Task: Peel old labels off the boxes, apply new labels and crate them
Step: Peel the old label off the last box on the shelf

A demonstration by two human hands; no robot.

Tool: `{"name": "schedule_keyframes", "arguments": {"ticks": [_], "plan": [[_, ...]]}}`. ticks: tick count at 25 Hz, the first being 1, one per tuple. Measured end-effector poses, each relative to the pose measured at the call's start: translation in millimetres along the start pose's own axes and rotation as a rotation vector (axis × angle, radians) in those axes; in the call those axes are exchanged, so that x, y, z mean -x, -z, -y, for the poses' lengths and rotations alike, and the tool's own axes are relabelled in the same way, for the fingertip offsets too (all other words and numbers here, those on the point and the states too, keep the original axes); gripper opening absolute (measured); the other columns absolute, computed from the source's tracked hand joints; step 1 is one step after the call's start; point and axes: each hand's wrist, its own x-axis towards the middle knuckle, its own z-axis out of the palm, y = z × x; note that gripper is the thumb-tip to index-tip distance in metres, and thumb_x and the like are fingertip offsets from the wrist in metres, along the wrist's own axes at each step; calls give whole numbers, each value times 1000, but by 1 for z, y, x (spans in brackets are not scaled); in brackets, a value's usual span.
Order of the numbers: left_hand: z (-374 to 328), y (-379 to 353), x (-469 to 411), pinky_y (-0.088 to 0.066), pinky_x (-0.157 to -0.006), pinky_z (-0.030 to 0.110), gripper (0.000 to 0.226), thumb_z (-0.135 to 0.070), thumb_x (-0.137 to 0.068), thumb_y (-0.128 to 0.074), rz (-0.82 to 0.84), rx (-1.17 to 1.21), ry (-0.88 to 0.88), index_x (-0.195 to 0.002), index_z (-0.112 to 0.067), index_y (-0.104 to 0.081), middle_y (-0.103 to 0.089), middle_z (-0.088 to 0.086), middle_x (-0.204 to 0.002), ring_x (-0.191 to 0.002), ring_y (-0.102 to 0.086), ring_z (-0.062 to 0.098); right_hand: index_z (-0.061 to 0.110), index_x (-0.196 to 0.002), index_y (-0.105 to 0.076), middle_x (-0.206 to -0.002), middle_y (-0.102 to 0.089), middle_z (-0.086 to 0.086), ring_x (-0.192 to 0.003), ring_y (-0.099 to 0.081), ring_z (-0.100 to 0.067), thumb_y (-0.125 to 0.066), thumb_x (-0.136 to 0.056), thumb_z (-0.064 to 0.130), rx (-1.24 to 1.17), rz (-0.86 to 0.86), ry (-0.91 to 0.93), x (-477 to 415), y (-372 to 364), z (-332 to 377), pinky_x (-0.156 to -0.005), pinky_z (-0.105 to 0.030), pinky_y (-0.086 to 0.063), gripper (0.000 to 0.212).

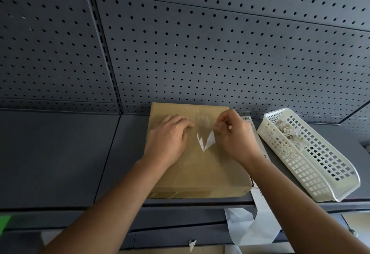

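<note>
The cardboard box [200,169] lies flat on the grey bench [60,153], pushed back against the pegboard wall [200,53]. The person is midway through stripping it. The left hand [168,139] rests spread on the top with relaxed fingers, holding the box down. The right hand [234,135] pinches the lifted end of a torn white old label [206,140], of which only jagged shreds still cling to the cardboard. The white basket [296,169] just to the right already holds crumpled scraps [288,131], so I'd say most of the peeling is done. A barcoded sheet [245,119] pokes out beside the box, likely a new label. No fresh label is on the box yet, and I can see no crate.
</note>
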Motion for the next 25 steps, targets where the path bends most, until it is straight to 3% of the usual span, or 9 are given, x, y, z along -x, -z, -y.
{"name": "schedule_keyframes", "arguments": {"ticks": [4, 9, 12, 15, 19, 22, 25], "plan": [[1, 0, 1, -49, -76, 23, 30, -12, -93, -57, 1, -8, 8, -110, -32, -71, -66, -18, -115, -107, -58, 6, 6, -95, -57, -78, -63, -6, -72, -60, -24, -55, -87, -4, 129, 51, 95, -6, -3, 3, -68, -43, -51, 13], [-1, 1, 0, -47, -73, 20, 29, -13, -93, -56, -8, -15, 14, -109, -34, -71, -66, -19, -114, -106, -58, 5, 5, -95, -52, -84, -60, -10, -71, -56, -31, -53, -79, -7, 367, 241, 169, -18, -1, 14, -64, -47, -52, 20], [0, -1, 0, -48, -75, 20, 29, -17, -94, -54, 1, -22, 11, -110, -35, -70, -65, -20, -115, -106, -57, 4, 5, -103, -50, -93, -60, -10, -72, -53, -28, -56, -85, -3, 570, 357, 162, -24, 0, 24, -61, -39, -46, 20], [1, -1, -1, -52, -77, 24, 30, -17, -95, -54, 13, -8, 18, -111, -36, -69, -64, -20, -116, -108, -56, 4, 6, -106, -49, -96, -60, -7, -75, -56, -25, -62, -86, 2, 609, 417, 177, -26, 0, 25, -63, -35, -44, 24], [0, 0, 0, -51, -77, 23, 30, -16, -95, -54, 11, -12, 22, -111, -36, -69, -64, -20, -115, -108, -56, 4, 7, -97, -51, -83, -58, -4, -72, -54, -21, -55, -82, 1, 373, 383, 77, -26, 5, 17, -65, -37, -49, 16], [-1, 1, 0, -46, -74, 20, 29, -15, -94, -56, -2, -9, 19, -109, -35, -70, -65, -19, -114, -105, -57, 4, 14, -94, -53, -75, -56, 6, -66, -51, -12, -56, -82, 5, 226, 358, -15, -17, 14, 14, -59, -18, -44, 15], [-1, 0, 0, -43, -72, 18, 28, -14, -94, -57, -6, -16, 14, -109, -34, -70, -66, -19, -114, -104, -57, 4, 18, -96, -55, -84, -61, 10, -74, -56, -2, -59, -88, 10, 176, 324, -47, -10, 20, 10, -64, -4, -40, 12]]}}
